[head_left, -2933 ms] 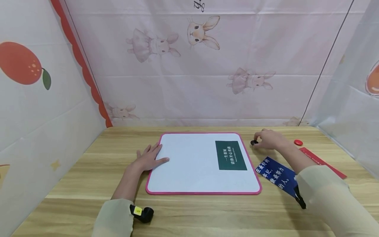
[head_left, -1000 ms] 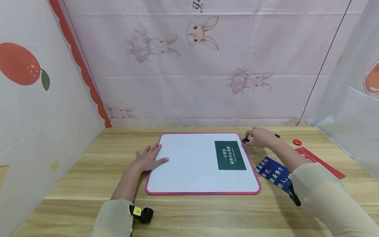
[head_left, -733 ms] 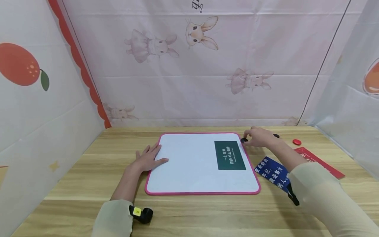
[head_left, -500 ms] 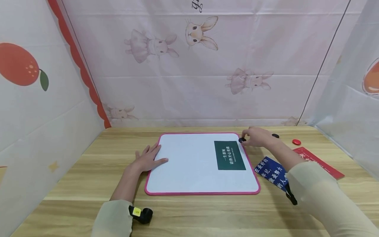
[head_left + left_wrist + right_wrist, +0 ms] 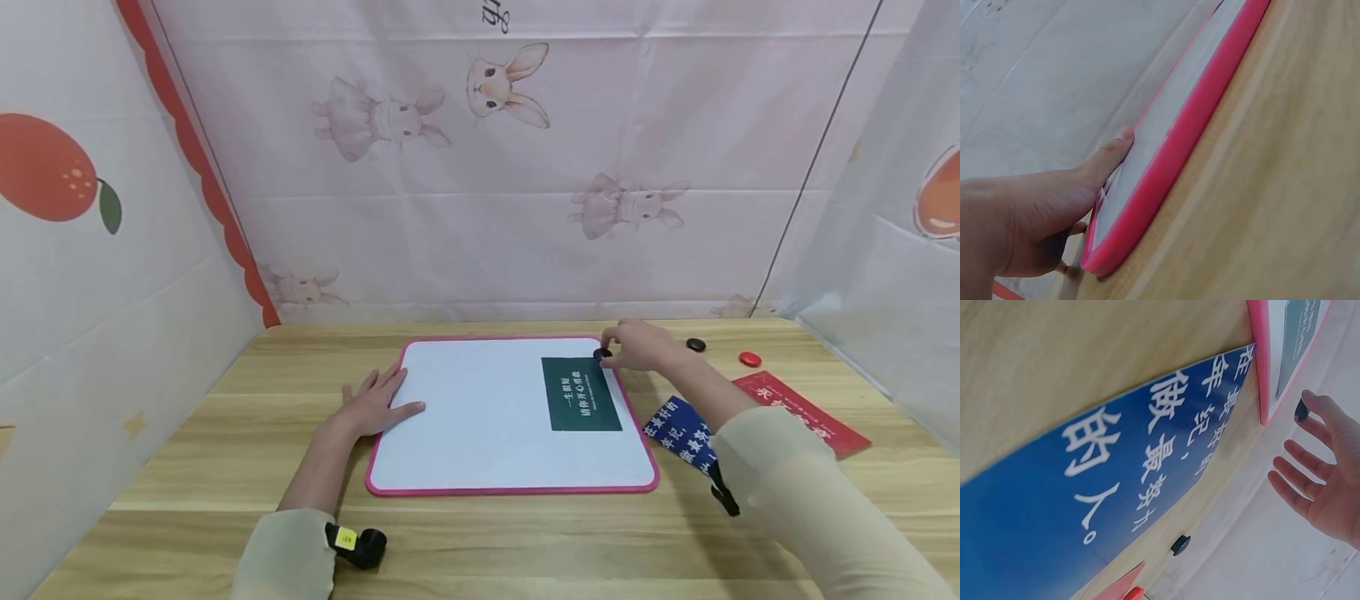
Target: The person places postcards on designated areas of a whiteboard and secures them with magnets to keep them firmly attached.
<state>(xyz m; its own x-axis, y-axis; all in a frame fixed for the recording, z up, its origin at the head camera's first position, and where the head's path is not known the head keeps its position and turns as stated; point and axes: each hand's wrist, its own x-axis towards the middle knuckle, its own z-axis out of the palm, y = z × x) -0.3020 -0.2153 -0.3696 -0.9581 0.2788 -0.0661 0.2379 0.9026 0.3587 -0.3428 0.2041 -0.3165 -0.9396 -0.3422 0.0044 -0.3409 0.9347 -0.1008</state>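
Observation:
A whiteboard with a pink frame lies flat on the wooden table. My left hand rests on its left edge, fingers spread, thumb on the white surface. Near the board's right side lies a dark green card with white writing. Between thumb and index finger, my right hand pinches a round black magnet over the card's top right corner. The right wrist view shows this magnet at the fingertips, the other fingers fanned out.
Right of the board lie a blue card, partly under the right sleeve, and a red card. Behind them sit another black magnet and a red magnet. Printed cloth walls enclose the table's back and sides.
My right hand has moved left with the black magnet, from the table beside the board to over the green card's corner. The second black magnet has come into sight. My left hand stays put.

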